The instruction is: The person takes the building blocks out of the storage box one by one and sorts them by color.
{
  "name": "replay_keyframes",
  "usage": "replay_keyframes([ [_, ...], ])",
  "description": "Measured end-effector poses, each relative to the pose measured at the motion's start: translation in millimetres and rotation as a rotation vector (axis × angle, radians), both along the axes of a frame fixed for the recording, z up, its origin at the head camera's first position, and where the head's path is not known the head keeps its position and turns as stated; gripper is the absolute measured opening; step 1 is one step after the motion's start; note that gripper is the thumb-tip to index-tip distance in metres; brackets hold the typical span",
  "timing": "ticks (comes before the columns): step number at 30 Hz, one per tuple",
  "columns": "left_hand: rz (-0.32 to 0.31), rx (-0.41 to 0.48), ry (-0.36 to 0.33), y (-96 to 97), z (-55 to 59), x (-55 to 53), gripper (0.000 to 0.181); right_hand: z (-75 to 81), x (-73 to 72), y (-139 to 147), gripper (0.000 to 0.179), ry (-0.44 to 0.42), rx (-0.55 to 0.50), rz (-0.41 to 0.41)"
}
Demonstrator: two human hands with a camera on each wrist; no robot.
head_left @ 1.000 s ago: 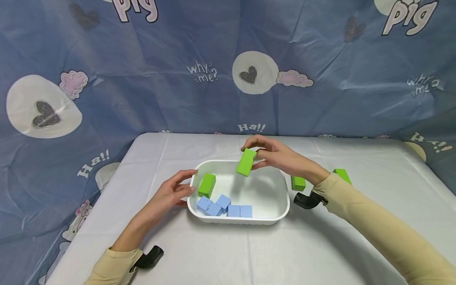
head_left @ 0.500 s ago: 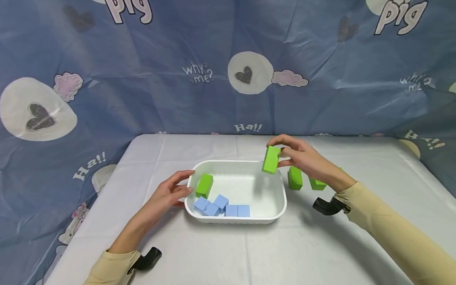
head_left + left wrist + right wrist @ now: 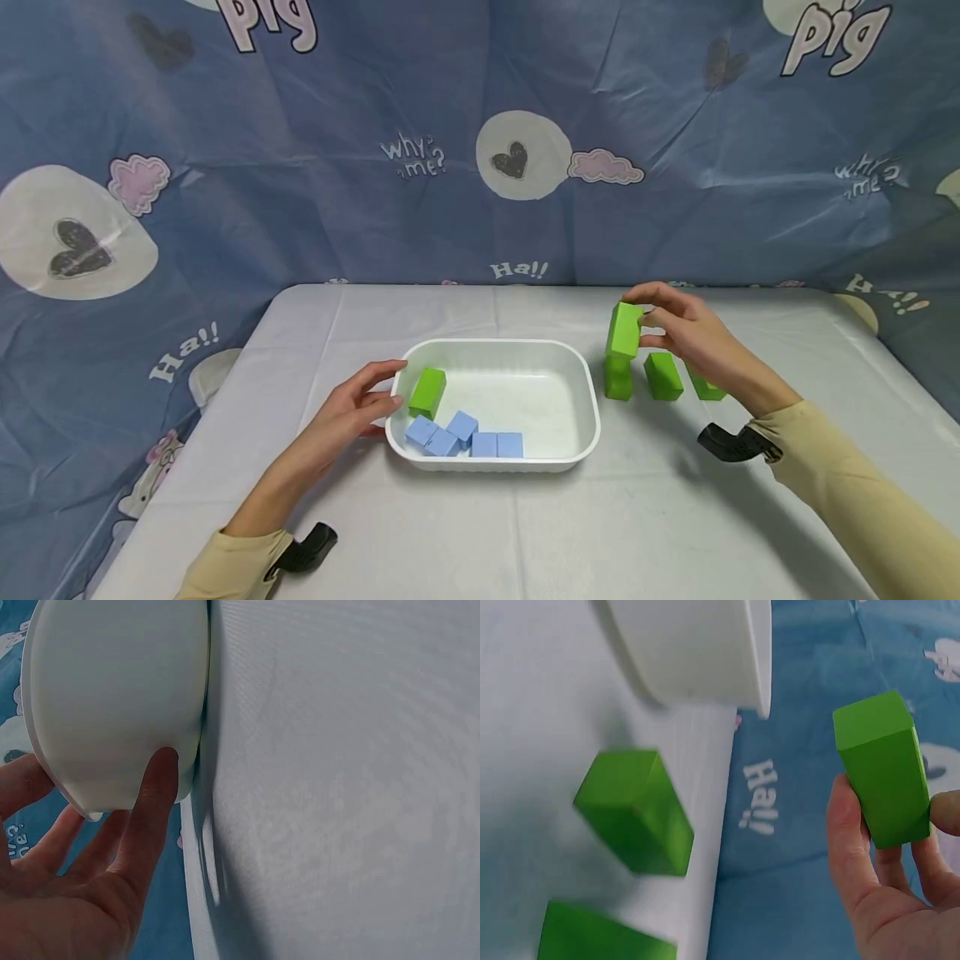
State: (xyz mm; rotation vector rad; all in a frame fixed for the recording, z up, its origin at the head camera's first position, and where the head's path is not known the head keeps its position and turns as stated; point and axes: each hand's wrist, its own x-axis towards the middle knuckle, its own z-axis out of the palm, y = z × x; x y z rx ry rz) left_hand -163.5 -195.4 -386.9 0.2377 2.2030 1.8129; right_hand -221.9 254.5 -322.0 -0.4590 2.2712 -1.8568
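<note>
My right hand point(image 3: 697, 337) pinches a green block point(image 3: 624, 331) between thumb and fingers, raised to the right of the white tray point(image 3: 585, 417). Another green block point(image 3: 618, 382) stands on the table, partly covered by the held one in the head view. In the right wrist view the held block point(image 3: 889, 780) tilts, its end pointing up. My left hand point(image 3: 352, 404) rests its fairly straight fingers against the tray's left end. One finger point(image 3: 154, 787) lies along the outer wall in the left wrist view. Inside the tray are a green block point(image 3: 427, 393) and several light blue cubes point(image 3: 462, 427).
Two more green blocks stand right of the tray, one in the middle point(image 3: 663, 377) and one point(image 3: 705, 386) partly behind the right hand. A white cloth point(image 3: 465, 533) covers the table. A blue printed curtain point(image 3: 337, 208) hangs behind it.
My right hand has carried the green block rightward, from above the tray to beyond its right end. The left hand stays at the tray. The view has shifted slightly.
</note>
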Motion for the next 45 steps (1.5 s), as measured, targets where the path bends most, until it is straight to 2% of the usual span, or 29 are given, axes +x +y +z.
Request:
replay_keyframes([
  [7,-0.004,-0.008,0.001,0.1,-0.3,-1.1,0.052,-3.3,1.6,25.3,0.026,-0.025,-0.022,-0.1],
  [13,-0.006,-0.015,0.0,-0.1,-0.9,-1.4,0.052,-7.4,2.0,50.9,0.021,-0.022,-0.057,-0.093],
  [19,-0.005,-0.017,0.003,-0.2,-0.6,-0.6,0.051,-10.2,3.6,74.9,0.022,-0.02,-0.044,-0.164],
  [24,-0.002,-0.023,0.003,0.1,-0.7,-1.3,0.051,-15.1,5.8,97.7,0.018,0.0,-0.044,-0.185],
  [33,-0.003,-0.03,0.002,0.3,-0.3,-1.6,0.051,-27.1,7.1,129.9,0.015,0.004,0.04,-0.242],
  [38,-0.005,-0.026,0.006,0.0,0.0,-1.6,0.051,-33.6,7.0,144.3,0.017,-0.002,0.026,-0.211],
  [41,-0.005,-0.027,0.008,0.0,-0.1,-1.4,0.051,-37.4,6.7,152.8,0.018,-0.004,0.079,-0.206],
  [45,-0.007,-0.025,0.008,-0.3,-0.4,-1.0,0.051,-42.0,5.4,160.7,0.02,0.0,0.226,-0.235],
])
